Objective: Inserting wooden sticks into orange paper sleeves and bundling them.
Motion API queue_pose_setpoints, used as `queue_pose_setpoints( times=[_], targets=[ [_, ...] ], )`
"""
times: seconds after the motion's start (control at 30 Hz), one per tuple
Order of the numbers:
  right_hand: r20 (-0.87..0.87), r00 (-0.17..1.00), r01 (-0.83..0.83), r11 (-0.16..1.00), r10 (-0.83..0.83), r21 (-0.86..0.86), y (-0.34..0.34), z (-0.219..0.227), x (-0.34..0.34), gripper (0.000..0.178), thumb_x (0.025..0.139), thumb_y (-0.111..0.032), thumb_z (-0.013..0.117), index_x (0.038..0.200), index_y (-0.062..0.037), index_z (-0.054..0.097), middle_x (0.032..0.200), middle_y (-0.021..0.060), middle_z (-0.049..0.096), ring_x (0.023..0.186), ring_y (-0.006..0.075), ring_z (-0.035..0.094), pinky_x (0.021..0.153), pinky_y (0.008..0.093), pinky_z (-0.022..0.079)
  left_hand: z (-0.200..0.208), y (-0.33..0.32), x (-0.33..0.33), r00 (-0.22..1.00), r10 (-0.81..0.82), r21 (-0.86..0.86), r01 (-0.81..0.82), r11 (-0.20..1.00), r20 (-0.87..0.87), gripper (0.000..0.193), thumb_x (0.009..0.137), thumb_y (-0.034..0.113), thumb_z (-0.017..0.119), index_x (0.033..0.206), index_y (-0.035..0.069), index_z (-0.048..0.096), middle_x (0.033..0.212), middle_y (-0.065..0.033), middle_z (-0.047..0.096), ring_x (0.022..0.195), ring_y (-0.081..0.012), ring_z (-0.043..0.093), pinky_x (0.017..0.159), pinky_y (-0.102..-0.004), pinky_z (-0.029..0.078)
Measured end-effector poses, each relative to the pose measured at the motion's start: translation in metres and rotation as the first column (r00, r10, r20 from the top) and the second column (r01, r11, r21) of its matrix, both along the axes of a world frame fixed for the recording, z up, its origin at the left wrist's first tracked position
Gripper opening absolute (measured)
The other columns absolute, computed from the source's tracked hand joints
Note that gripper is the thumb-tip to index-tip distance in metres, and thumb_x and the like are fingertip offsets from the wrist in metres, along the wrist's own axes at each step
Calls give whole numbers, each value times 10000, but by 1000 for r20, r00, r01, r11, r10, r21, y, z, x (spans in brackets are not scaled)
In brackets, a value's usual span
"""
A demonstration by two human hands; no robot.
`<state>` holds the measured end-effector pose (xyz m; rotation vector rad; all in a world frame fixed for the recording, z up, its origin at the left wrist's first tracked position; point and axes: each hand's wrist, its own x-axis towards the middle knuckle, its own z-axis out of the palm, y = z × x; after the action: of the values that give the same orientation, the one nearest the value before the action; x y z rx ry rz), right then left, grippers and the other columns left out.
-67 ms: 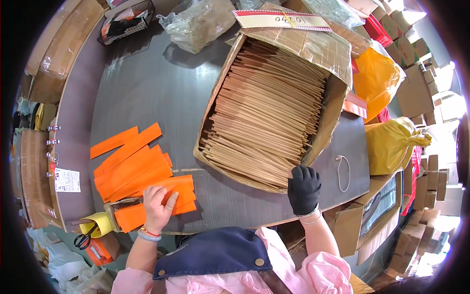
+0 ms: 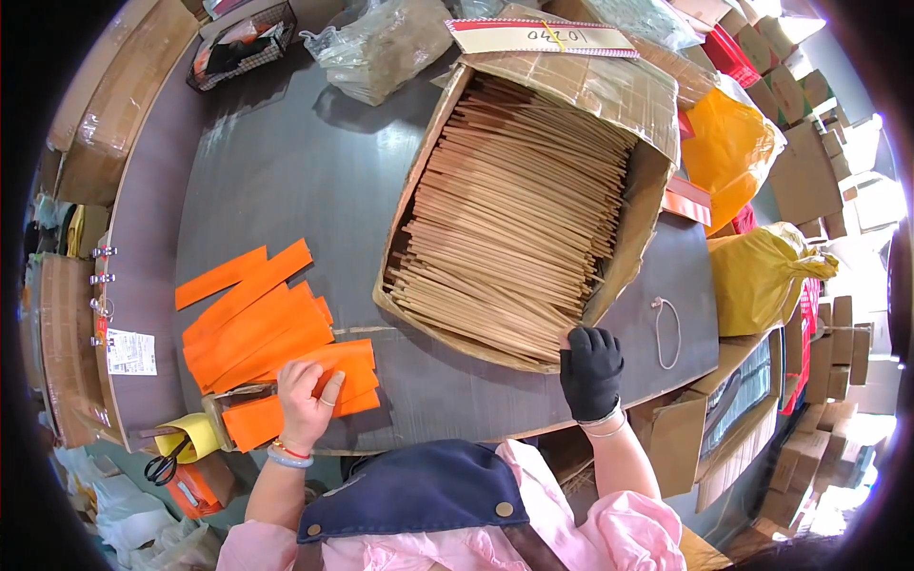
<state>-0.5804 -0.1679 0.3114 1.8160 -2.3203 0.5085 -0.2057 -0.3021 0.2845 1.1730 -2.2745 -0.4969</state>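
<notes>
My bare left hand (image 2: 307,400) rests on the near end of a spread of flat orange strips (image 2: 262,333). Its fingers are bent around the strips, with the thumb out to the right; the fingertips are partly hidden. A black glove covers my right hand (image 2: 592,371), whose fingers are curled over the near right corner of an open cardboard box (image 2: 633,252). The glove hides that corner and the exact grip. Many thin wooden sticks (image 2: 514,209) fill the box, lying crosswise in it. A few stick ends reach close to the gloved fingers.
A clear plastic bag (image 2: 381,52) and a black wire basket (image 2: 243,43) stand at the back of the dark table (image 2: 286,181). A white loop of cord (image 2: 668,333) lies right of the box. Yellow bags (image 2: 762,281) crowd the right edge. Scissors (image 2: 162,466) hang at the left.
</notes>
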Motion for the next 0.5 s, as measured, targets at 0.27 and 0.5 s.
queue_pose_setpoints(
  times=[0.27,0.5],
  targets=[
    [136,991,8,997,3,-82,14,-2,2,190,788,-91,687,966,-97,619,899,66,640,852,290,605,744,413,457,4,1,-4,999,9,5,-9,1000,38,219,803,150,752,864,-2,607,871,-139,601,830,-322,558,759,-388,422],
    [238,971,18,999,-6,-49,19,0,2,186,799,-57,694,984,-66,672,888,109,659,841,325,609,754,412,485,-5,2,1,999,30,-18,-29,999,44,202,817,192,745,908,30,665,894,-103,630,851,-293,571,771,-388,420]
  ],
)
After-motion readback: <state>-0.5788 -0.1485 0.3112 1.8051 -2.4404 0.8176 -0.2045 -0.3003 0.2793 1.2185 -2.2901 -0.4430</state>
